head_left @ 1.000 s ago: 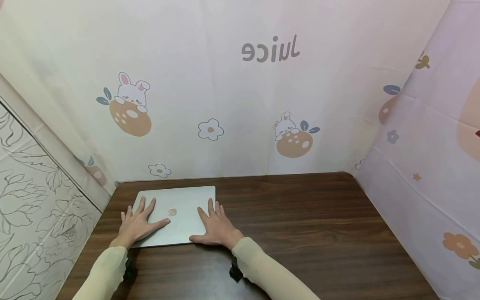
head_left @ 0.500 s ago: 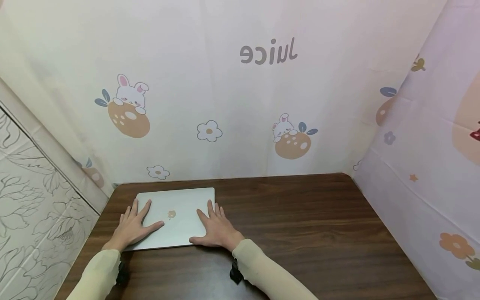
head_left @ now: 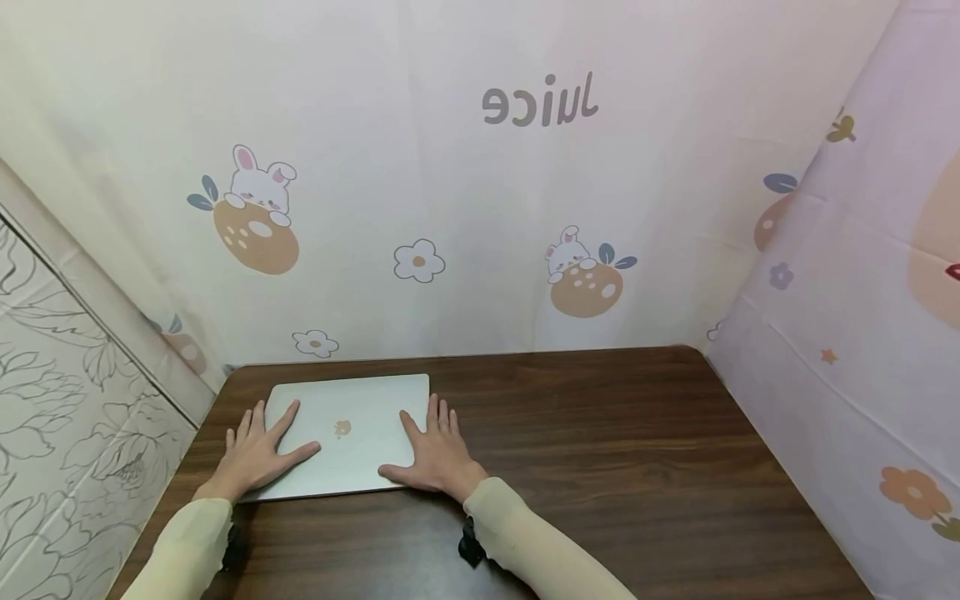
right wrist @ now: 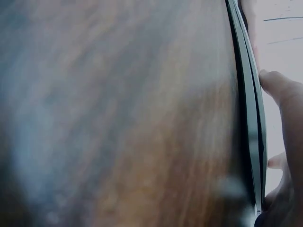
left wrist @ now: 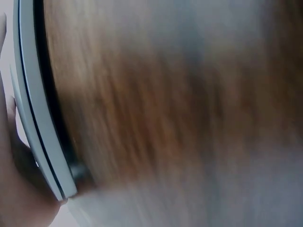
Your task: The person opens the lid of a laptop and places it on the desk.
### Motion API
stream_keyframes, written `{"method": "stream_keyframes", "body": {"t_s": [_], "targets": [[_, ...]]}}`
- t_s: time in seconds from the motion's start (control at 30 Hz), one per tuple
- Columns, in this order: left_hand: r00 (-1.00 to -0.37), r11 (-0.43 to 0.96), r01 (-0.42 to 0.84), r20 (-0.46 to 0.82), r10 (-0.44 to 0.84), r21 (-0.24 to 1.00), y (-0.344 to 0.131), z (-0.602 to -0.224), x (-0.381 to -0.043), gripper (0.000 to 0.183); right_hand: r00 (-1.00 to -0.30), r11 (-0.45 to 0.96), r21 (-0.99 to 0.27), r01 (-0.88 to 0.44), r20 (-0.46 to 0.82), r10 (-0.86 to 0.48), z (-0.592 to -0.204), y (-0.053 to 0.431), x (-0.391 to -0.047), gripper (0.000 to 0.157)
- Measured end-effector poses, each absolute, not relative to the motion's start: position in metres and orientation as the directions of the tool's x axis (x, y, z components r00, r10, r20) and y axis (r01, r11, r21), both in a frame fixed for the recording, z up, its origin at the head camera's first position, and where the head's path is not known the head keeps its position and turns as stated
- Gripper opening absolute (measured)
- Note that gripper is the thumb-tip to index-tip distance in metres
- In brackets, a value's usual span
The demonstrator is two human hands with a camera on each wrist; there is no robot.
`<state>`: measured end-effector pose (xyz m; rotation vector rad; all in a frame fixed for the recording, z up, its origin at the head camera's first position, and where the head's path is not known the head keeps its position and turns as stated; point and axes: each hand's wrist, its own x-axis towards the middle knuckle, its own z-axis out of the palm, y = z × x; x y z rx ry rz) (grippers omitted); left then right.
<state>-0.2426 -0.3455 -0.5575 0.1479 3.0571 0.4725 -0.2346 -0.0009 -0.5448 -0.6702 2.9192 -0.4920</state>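
Note:
A closed silver laptop with a tan logo lies flat at the back left of the wooden table. Across its left side rests my left hand, fingers spread and straight, thumb on the lid. My right hand lies over the right front corner, its thumb and index finger on the lid and the other fingers along the right edge. Seen edge-on in the left wrist view, the laptop has lid and base together; the left palm is at its corner. In the right wrist view, right-hand fingers touch the lid.
Dark wood-grain table extends to the right and in front of the laptop. A printed curtain hangs directly behind it, and more fabric hangs at both sides. Each sleeve has a black wrist device beneath it.
My left hand has slid leftward, toward the laptop's left edge. The right hand's fingers have shifted slightly right toward the right edge. The laptop remains closed in about the same place.

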Motion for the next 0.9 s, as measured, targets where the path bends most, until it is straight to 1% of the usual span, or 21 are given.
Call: {"method": "stream_keyframes", "body": {"t_s": [0.17, 0.47, 0.9], "targets": [[-0.994, 0.955, 0.086, -0.034, 0.099, 0.284, -0.3491, -0.5591, -0.2407, 0.102, -0.903, 0.854, -0.347, -0.388, -0.040, -0.427, -0.5443, -0.0017, -0.2339, 0.100], [-0.993, 0.947, 0.086, -0.054, 0.108, 0.310, -0.3448, -0.5617, -0.2428, 0.104, -0.906, 0.864, -0.342, -0.370, -0.072, -0.416, -0.5486, -0.0007, -0.2370, 0.101], [-0.992, 0.942, 0.100, -0.045, 0.120, 0.319, -0.3398, -0.5630, -0.2425, 0.107, -0.913, 0.879, -0.325, -0.348, -0.094, -0.396, -0.5441, 0.0028, -0.2355, 0.102]]}}
